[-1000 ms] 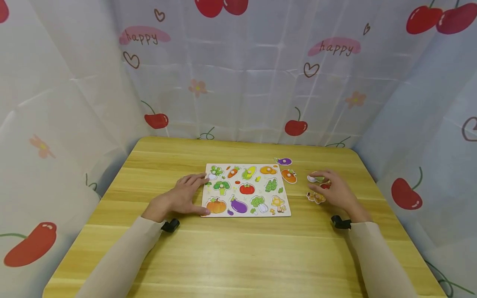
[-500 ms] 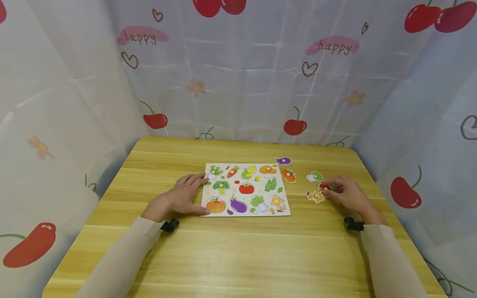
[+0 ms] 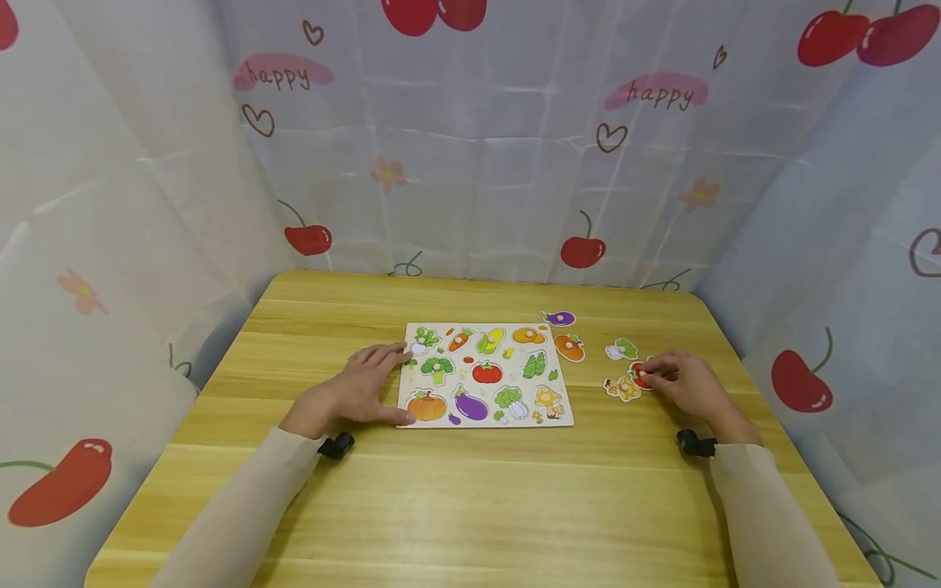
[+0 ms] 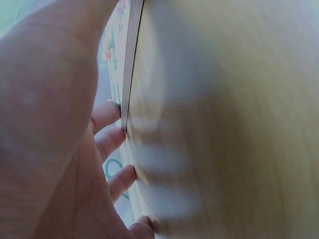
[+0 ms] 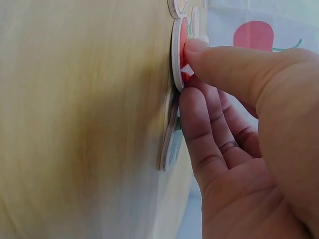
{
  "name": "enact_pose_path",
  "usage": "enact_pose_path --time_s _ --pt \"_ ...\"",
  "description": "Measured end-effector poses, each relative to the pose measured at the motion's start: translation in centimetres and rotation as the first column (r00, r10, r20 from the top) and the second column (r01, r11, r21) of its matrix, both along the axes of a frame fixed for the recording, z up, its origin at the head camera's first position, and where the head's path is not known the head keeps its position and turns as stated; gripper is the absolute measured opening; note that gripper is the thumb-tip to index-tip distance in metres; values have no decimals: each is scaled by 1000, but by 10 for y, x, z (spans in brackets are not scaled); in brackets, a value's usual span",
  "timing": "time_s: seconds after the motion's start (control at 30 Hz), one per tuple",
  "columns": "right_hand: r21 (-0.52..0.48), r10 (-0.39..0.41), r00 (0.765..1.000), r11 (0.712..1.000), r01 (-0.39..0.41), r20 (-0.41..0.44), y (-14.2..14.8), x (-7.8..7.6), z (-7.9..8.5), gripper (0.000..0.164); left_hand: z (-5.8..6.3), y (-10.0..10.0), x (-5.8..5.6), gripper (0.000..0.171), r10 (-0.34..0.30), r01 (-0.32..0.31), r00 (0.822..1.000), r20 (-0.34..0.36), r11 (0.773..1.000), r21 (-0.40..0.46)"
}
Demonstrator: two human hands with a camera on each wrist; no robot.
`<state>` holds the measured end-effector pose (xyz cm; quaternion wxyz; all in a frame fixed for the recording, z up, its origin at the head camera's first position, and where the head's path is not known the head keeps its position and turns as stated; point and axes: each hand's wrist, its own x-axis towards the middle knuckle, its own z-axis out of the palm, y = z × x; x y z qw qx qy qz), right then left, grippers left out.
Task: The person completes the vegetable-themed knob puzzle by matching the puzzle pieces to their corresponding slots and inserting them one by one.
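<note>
My left hand (image 3: 353, 388) lies at the left edge of a wooden puzzle board (image 3: 510, 380) printed with vegetables, its fingers spread. The left wrist view has the fingertips (image 4: 117, 135) right at the board's side edge. Right of the board, my right hand (image 3: 687, 385) pinches a red tomato puzzle piece (image 3: 636, 375) between thumb and fingers. Seen from the right wrist, the thumb overlaps the red face of the tomato piece (image 5: 183, 37), which has a thick pale edge. Right beside that piece are a yellow mushroom piece (image 3: 627, 388) and a green-and-white cabbage piece (image 3: 622, 349).
An orange pumpkin piece (image 3: 569, 348) lies against the board's right edge, with a purple eggplant piece (image 3: 560, 318) behind it. In the right wrist view, another knobbed piece (image 5: 170, 149) lies below the tomato. Cherry-printed curtains (image 3: 470, 180) enclose the wooden table (image 3: 470, 506).
My right hand has shifted right and slightly toward me, from over the cabbage and mushroom pieces to the tomato piece, and now pinches it. The left hand has stayed in place.
</note>
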<state>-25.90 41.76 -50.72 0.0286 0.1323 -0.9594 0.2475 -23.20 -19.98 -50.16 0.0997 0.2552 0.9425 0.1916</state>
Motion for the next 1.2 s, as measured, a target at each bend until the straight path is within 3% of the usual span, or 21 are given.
enact_pose_path --time_s 0.8,1.2 --pt "-11 -47 999 999 46 -26 -8 2 10 19 -4 -2 -2 122 5 -5 1000 3 1000 -14" --pt "-114 -7 990 993 -9 -142 -36 3 17 8 -3 -2 -3 120 6 -5 1000 12 1000 -8"
